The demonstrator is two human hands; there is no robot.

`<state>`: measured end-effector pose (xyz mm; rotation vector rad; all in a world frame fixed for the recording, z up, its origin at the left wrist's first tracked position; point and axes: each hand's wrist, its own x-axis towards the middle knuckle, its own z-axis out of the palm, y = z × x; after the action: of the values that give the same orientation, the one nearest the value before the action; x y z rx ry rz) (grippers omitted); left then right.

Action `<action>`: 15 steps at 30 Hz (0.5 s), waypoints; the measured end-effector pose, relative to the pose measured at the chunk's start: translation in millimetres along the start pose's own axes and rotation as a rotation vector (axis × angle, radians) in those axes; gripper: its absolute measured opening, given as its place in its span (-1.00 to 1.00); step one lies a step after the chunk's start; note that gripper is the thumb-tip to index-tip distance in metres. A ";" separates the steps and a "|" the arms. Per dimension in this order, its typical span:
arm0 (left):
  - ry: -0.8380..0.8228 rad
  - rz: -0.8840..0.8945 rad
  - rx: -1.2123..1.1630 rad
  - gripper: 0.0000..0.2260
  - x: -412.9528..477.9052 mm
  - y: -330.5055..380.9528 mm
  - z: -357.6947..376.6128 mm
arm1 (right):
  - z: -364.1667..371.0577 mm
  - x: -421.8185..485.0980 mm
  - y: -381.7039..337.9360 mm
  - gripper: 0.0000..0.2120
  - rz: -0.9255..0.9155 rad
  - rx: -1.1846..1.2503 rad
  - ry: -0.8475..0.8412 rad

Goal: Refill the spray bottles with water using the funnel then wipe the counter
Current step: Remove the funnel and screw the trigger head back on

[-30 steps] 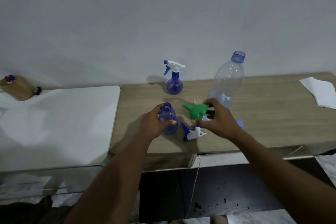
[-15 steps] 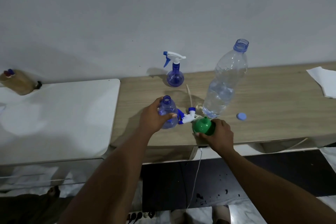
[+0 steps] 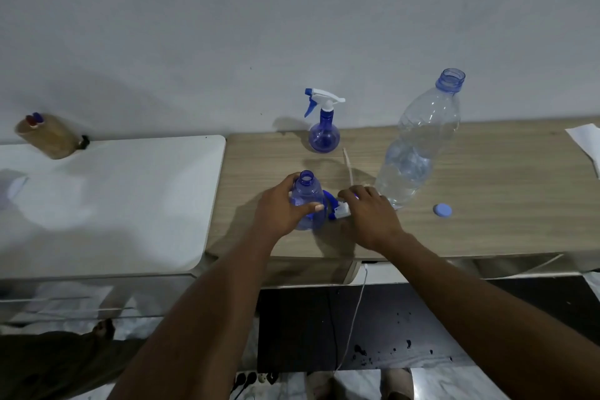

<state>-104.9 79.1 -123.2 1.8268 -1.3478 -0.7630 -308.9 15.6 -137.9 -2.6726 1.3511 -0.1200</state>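
Note:
My left hand [image 3: 282, 211] grips an open blue spray bottle [image 3: 306, 195] that stands upright on the wooden counter [image 3: 487, 191]. Just right of it lies the loose white and blue spray head [image 3: 339, 212], its thin tube [image 3: 349, 162] pointing toward the wall. My right hand [image 3: 370, 217] is closed over that head. The green funnel is not visible. A second blue spray bottle [image 3: 324, 133], with its trigger head on, stands at the back. A tall clear water bottle [image 3: 418, 146], uncapped and partly filled, stands behind my right hand.
A blue bottle cap [image 3: 442, 210] lies right of the water bottle. White paper or cloth [image 3: 586, 143] sits at the counter's far right. A white table [image 3: 107, 198] adjoins on the left, with a brown bottle [image 3: 48, 136] at its back. A cable [image 3: 354, 318] hangs below the counter's front edge.
My right hand held the green funnel near the counter's front edge; now it has moved up onto the spray head and the funnel is out of sight. My left hand keeps its grip.

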 end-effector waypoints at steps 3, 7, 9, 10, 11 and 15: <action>0.001 0.000 -0.011 -0.35 -2.5 -0.4 -0.4 | -1.5 29.7 -1.6 -0.38 0.049 -0.130 -0.273; 0.002 0.001 -0.009 -0.33 -5.6 -4.6 -2.5 | 4.8 44.7 2.1 -0.54 0.021 -0.048 -0.376; 0.006 -0.003 -0.011 -0.32 -6.2 -6.7 -2.8 | 7.9 48.4 5.7 -0.66 -0.002 0.005 -0.357; 0.007 -0.004 -0.013 -0.32 -6.1 -7.7 -2.9 | 9.0 50.2 7.9 -0.71 -0.008 0.028 -0.338; 0.006 -0.005 -0.018 -0.33 -6.1 -9.1 -2.4 | 10.4 52.2 10.7 -0.74 -0.014 0.057 -0.326; 0.002 -0.002 -0.022 -0.33 -4.6 -11.7 -2.2 | 6.5 58.7 17.4 -0.73 0.023 0.228 -0.316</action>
<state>-98.2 86.2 -131.5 1.8115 -1.3313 -0.7736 -287.0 -41.2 -146.9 -2.3656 1.1901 0.1380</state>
